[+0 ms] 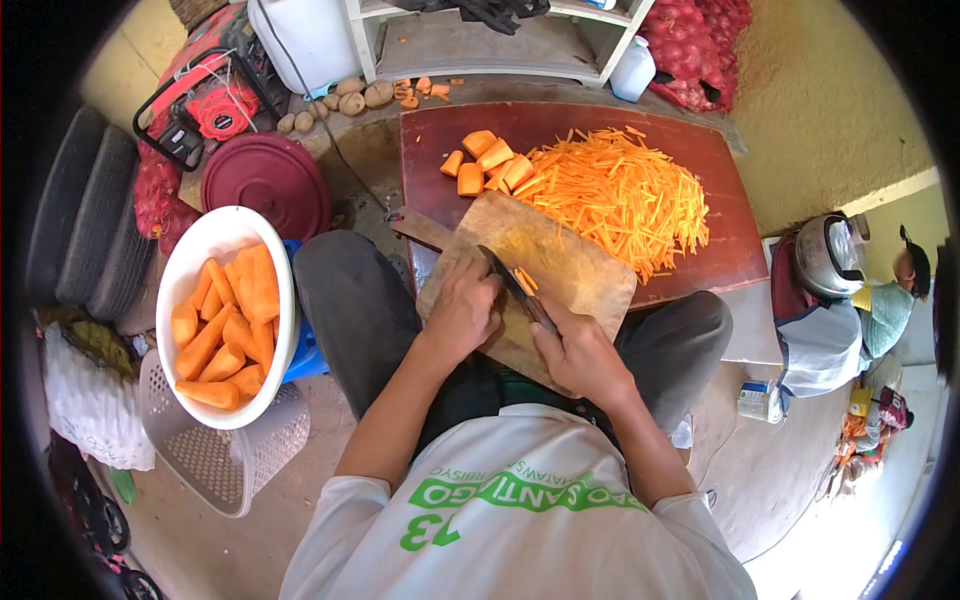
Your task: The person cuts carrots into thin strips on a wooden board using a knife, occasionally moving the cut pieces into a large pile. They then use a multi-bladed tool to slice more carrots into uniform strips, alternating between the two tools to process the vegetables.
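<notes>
White shirt (pixel 520 545) cloth lay nearest the camera, below the cutting board (pixel 585 270) across the lap. Wrapped around its handle, the right hand (pixel 580 358) held the knife (pixel 514 288), whose long axis slanted up-left alongside the left hand's (pixel 468 302) bunched fingers, their hold impossible to tell. Carrot sticks (pixel 526 279) lay just right of the blade, which separated them from the left hand.

You are wearing a white shirt (pixel 480 575) with green printing (pixel 535 493), which is partly a solid band with pale letters and partly large figures, its short sleeves (pixel 722 540) leaving your forearms (pixel 395 405) bare, together with plain trousers (pixel 345 290) of dark grey colour.
</notes>
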The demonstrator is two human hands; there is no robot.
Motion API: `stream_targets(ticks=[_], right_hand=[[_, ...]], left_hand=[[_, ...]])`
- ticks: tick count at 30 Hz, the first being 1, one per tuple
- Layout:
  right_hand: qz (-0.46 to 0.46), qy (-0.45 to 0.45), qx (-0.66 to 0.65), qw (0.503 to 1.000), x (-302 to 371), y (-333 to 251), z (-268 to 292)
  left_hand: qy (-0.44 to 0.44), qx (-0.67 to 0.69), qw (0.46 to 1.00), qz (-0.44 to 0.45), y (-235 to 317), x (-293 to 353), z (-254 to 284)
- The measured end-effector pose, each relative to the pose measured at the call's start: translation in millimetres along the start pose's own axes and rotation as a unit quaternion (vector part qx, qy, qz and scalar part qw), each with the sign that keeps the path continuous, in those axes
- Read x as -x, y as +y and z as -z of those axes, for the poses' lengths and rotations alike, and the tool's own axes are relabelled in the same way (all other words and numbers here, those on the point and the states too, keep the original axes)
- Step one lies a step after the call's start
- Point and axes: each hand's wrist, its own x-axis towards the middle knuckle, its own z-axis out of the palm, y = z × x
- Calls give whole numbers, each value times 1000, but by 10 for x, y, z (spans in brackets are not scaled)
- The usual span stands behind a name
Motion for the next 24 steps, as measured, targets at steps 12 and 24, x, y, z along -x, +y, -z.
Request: stream_targets(ticks=[12, 24], right_hand=[[-94, -5, -115, 989, 43, 125, 261], [50, 106, 33, 993, -364, 846, 841]], left_hand=[[199, -22, 980, -10, -150, -46, 12], [130, -5, 991, -22, -72, -104, -12]])
